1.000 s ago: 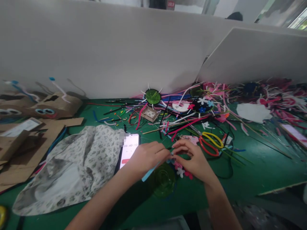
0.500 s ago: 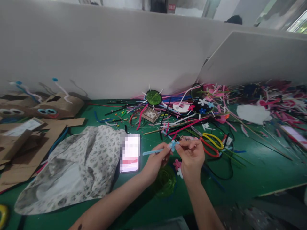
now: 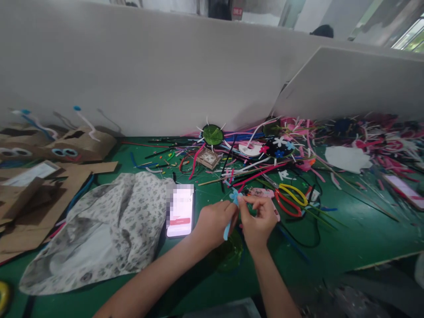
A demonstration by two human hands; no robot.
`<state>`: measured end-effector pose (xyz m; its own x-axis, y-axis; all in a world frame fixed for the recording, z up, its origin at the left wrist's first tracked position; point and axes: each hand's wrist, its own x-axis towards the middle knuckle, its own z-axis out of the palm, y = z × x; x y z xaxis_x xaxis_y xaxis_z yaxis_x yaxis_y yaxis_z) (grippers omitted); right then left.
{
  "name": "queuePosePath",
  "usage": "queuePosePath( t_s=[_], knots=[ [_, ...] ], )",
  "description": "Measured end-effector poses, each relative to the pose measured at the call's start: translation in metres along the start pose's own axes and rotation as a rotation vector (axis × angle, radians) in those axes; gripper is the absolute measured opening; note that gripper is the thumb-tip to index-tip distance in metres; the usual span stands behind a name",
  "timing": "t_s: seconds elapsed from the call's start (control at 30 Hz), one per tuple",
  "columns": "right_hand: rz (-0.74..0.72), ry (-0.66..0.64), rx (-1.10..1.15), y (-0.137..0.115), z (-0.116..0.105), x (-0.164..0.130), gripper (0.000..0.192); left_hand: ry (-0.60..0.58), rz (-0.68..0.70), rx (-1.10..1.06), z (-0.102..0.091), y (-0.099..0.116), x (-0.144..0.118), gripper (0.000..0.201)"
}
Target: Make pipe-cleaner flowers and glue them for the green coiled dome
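Note:
My left hand (image 3: 213,223) grips a light blue pipe cleaner (image 3: 227,230) that points down toward me. Its top end carries a small light blue foam flower (image 3: 235,196). My right hand (image 3: 258,221) pinches that flower with thumb and forefinger, right against my left hand. Both hands hover just above a translucent green dish (image 3: 230,254) on the green table (image 3: 347,240).
A lit phone (image 3: 179,211) lies left of my hands beside a floral cloth (image 3: 99,234). Red and yellow scissors (image 3: 291,198) lie to the right. Pipe cleaners and foam flowers litter the back (image 3: 265,154). Cardboard pieces (image 3: 49,176) sit far left. White boards wall the rear.
The pipe cleaner swung from pointing left to pointing down toward me, and my hands closed tighter together around the flower. The view barely shifted.

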<state>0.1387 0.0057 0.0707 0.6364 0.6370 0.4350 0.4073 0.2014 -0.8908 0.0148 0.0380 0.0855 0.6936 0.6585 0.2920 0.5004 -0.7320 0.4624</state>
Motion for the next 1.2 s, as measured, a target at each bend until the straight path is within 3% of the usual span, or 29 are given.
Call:
queuePosePath(
  t_s=[0.1, 0.2, 0.3, 0.37, 0.47, 0.57, 0.63, 0.7, 0.8, 0.9, 1.0, 1.1, 1.2],
  knots=[
    [0.062, -0.185, -0.115, 0.008, -0.008, 0.011, 0.027, -0.085, 0.117, 0.177, -0.011, 0.005, -0.001, 0.014],
    [0.114, -0.306, -0.091, 0.010, -0.017, 0.023, 0.025, -0.057, 0.169, 0.253, -0.026, 0.007, 0.001, 0.021],
    [0.162, -0.282, -0.031, 0.008, -0.023, 0.026, 0.031, -0.048, 0.181, 0.227, -0.042, -0.001, 0.004, 0.025],
    [0.192, -0.241, 0.019, 0.005, -0.025, 0.025, 0.034, -0.124, 0.235, 0.120, -0.052, -0.008, 0.005, 0.029],
    [0.228, -0.186, 0.095, 0.000, -0.026, 0.022, 0.035, -0.268, 0.315, -0.086, -0.061, -0.012, 0.004, 0.053],
    [0.253, -0.126, 0.162, -0.003, -0.027, 0.023, 0.038, -0.309, 0.346, -0.180, -0.062, -0.016, 0.004, 0.037],
    [0.290, -0.092, 0.230, -0.005, -0.028, 0.024, 0.040, -0.228, 0.339, -0.090, -0.059, -0.020, 0.004, 0.031],
    [0.327, -0.067, 0.298, -0.007, -0.028, 0.025, 0.041, -0.115, 0.360, 0.090, -0.052, -0.025, 0.005, 0.039],
    [0.337, -0.048, 0.336, -0.011, -0.027, 0.026, 0.040, -0.002, 0.504, 0.271, -0.041, -0.025, 0.007, 0.033],
    [0.315, -0.034, 0.314, -0.015, -0.022, 0.022, 0.038, 0.119, 0.646, 0.259, -0.032, -0.016, 0.006, 0.020],
    [0.244, -0.050, 0.217, -0.017, -0.017, 0.016, 0.037, 0.261, 0.700, 0.172, -0.031, -0.007, 0.002, 0.020],
    [0.126, -0.159, 0.076, -0.016, -0.019, 0.008, 0.034, 0.357, 0.626, 0.099, -0.036, -0.010, -0.001, 0.021],
    [0.077, -0.310, 0.056, -0.017, -0.025, 0.005, 0.035, 0.458, 0.346, -0.014, -0.038, -0.025, 0.003, 0.014]
  ],
)
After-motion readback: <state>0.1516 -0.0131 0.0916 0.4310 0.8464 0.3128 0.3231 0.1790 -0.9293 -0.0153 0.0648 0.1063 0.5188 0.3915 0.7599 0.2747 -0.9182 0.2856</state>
